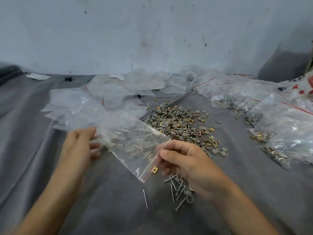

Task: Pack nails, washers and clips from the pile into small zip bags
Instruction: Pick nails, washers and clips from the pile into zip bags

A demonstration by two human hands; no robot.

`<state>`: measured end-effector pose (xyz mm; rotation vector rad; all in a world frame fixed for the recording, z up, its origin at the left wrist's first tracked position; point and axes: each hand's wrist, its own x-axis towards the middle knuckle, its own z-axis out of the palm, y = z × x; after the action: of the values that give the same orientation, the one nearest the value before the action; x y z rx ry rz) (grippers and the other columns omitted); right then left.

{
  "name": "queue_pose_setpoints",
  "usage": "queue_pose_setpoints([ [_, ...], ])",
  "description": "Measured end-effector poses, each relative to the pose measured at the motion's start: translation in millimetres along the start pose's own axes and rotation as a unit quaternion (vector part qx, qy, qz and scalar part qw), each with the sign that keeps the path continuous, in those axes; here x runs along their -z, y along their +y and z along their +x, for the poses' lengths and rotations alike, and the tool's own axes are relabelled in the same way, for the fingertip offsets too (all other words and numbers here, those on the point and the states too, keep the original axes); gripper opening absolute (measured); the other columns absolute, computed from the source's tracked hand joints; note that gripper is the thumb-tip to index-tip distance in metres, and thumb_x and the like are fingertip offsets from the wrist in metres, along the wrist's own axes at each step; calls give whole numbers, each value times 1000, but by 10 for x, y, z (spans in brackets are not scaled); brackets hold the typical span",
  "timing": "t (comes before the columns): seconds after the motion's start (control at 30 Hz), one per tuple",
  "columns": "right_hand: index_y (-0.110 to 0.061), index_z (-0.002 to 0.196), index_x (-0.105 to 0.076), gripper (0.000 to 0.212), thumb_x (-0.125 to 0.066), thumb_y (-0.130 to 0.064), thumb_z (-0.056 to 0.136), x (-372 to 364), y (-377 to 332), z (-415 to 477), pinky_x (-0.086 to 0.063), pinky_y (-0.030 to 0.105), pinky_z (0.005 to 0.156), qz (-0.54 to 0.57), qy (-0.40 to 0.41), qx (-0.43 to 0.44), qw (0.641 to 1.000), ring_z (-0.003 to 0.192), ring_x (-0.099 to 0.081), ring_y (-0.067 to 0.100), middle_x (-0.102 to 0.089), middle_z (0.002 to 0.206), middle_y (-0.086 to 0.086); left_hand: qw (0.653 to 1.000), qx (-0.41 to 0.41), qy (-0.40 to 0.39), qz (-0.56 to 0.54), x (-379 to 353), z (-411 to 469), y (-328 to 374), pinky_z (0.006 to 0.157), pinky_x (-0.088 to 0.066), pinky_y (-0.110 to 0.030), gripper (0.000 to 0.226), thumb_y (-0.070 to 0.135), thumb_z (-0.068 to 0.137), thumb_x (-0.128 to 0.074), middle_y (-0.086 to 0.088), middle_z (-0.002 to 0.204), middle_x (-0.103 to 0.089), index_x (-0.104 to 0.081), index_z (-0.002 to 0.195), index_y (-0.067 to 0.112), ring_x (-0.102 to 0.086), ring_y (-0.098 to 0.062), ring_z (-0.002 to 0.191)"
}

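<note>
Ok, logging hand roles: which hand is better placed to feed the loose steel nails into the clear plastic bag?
Probably right: the right hand pinches the clear plastic zip bag at its mouth, beside the loose steel nails; the left hand grips its far end.

We had both bare forearms stretched forward, the left hand [79, 145] blurred, its fingers curled on one end of the zip bag [135, 143], the right hand [184, 161] pinching its mouth between thumb and forefinger.
</note>
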<state>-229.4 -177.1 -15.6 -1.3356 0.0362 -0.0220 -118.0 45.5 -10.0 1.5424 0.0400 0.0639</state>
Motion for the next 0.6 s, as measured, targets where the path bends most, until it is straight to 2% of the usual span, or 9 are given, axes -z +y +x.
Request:
queue_pose_setpoints([
  [0.07,-1,96,-72,12,-70,-12,90,-30,49,35,-53,23,61,-40,37,7,998,69,-64,14,-71,82,10,970,-164,63,171,0,-88,-49,86,-50,-40,32,57,85,-59,5,108,-61,-53,105,32,-59,-23,96],
  [0.1,-2,94,-71,10,-70,-12,92,-56,84,54,-53,22,59,-62,51,10,997,67,-64,12,-72,79,6,946,-237,38,216,-29,-169,-52,81,-48,-31,35,62,81,-60,13,101,-60,-54,104,36,-58,-14,90],
  [0.17,-10,88,-71,8,-72,-17,92,-100,152,78,-52,22,56,-96,69,17,993,63,-62,11,-71,74,2,917,-293,-100,252,-139,-342,-71,68,-42,-15,38,68,75,-62,16,94,-61,-58,102,41,-57,-7,81],
  [0.23,-19,79,-69,13,-74,-20,91,-126,210,93,-50,22,53,-101,74,22,992,60,-60,10,-68,69,2,879,-293,-227,299,-248,-450,-133,64,-41,-12,44,70,70,-67,19,96,-59,-60,106,46,-58,-3,80],
  [0.27,-22,77,-69,16,-75,-22,91,-127,231,97,-50,22,53,-100,70,25,992,61,-59,10,-66,69,3,864,-292,-260,318,-279,-467,-169,63,-41,-13,43,66,70,-71,20,95,-59,-59,107,47,-58,-1,77],
  [0.33,-26,78,-69,15,-77,-24,90,-122,245,94,-52,28,57,-127,56,35,990,66,-62,11,-69,72,4,866,-269,-271,324,-293,-451,-213,59,-44,-21,32,49,75,-79,20,87,-63,-63,103,44,-59,-3,64],
  [0.4,-27,83,-70,9,-78,-26,87,-104,257,97,-56,37,66,-181,51,52,981,75,-67,13,-74,82,5,880,-246,-257,313,-273,-410,-244,58,-47,-28,22,44,78,-74,19,79,-67,-68,98,39,-59,-6,56],
  [0.5,-26,91,-69,8,-74,-26,85,-63,269,99,-54,35,68,-236,45,70,968,77,-69,11,-74,85,-1,885,-220,-296,285,-223,-396,-257,57,-48,-25,25,46,77,-71,17,80,-72,-69,102,44,-61,-7,58],
  [0.6,-25,94,-70,12,-73,-28,83,-17,241,77,-54,42,70,-279,21,70,958,76,-67,17,-73,85,-1,879,-204,-337,270,-187,-372,-251,60,-51,-24,31,41,80,-75,14,85,-75,-66,108,49,-64,-7,63],
])
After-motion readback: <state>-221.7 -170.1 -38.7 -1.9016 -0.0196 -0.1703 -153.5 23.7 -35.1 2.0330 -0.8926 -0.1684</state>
